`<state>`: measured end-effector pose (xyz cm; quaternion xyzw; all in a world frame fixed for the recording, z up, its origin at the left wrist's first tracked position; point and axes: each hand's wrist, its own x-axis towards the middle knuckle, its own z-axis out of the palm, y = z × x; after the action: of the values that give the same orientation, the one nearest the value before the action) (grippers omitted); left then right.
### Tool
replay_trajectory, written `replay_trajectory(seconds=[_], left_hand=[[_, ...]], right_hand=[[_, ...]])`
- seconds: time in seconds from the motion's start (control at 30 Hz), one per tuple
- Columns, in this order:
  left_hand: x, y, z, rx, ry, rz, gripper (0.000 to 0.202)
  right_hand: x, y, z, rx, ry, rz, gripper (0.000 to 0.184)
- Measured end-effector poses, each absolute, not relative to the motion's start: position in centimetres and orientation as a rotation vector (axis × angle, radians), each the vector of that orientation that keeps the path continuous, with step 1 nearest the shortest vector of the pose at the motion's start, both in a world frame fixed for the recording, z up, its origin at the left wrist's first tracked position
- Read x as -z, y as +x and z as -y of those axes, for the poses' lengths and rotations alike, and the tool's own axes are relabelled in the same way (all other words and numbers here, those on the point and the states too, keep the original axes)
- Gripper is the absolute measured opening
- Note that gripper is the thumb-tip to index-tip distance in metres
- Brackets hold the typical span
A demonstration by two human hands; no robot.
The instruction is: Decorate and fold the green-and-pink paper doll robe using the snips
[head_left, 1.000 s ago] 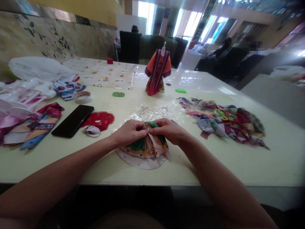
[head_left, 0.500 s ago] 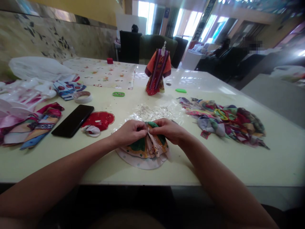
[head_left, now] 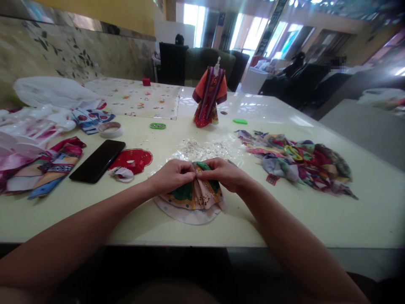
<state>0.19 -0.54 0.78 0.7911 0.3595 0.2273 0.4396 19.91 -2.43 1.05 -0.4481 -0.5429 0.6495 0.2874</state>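
Observation:
My left hand (head_left: 175, 174) and my right hand (head_left: 222, 172) meet in front of me, both closed in a pinch on a small pleated fabric skirt (head_left: 186, 211). The skirt is green, gold and pale pink with dark specks, and its lower edge fans out on the table toward me. Its gathered top lies between my fingertips, partly hidden by them. Just beyond my hands is a clear plastic sheet (head_left: 202, 148) scattered with tiny shiny pieces. Farther back, a doll-sized stand wears a red and orange robe (head_left: 209, 95).
A black phone (head_left: 98, 161) lies to the left by a red cloth piece (head_left: 137, 160) and a tape roll (head_left: 110, 129). At right is a heap of fabric scraps (head_left: 300, 162). A green tray (head_left: 157, 126) and a green block (head_left: 240, 121) lie beyond. People sit in the background.
My hands keep their pinch on the skirt and have barely moved. The skirt's pleats have shifted slightly. The camera view has moved a little.

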Motion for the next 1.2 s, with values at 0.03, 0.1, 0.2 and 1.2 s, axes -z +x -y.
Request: replay_trajectory(seconds=[0.03, 0.1, 0.2, 1.2], left_hand=[[-0.76, 0.24, 0.54, -0.566, 1.968, -0.893, 0.018], [-0.68, 0.32, 0.55, -0.567, 1.973, -0.893, 0.019], [-0.46, 0.35, 0.49, -0.565, 1.968, -0.897, 0.019], [-0.67, 0.51, 0.82, -0.673, 1.969, -0.978, 0.017]], right_hand=[[-1.02, 19.87, 2.42, -1.724, -1.206, 1.459, 0.023], [-0.94, 19.79, 2.41, -1.709, -1.22, 1.464, 0.021], [-0.82, 19.72, 2.4, -1.702, -1.227, 1.473, 0.018], [-0.71, 19.36, 2.62, -1.637, -1.236, 1.463, 0.013]])
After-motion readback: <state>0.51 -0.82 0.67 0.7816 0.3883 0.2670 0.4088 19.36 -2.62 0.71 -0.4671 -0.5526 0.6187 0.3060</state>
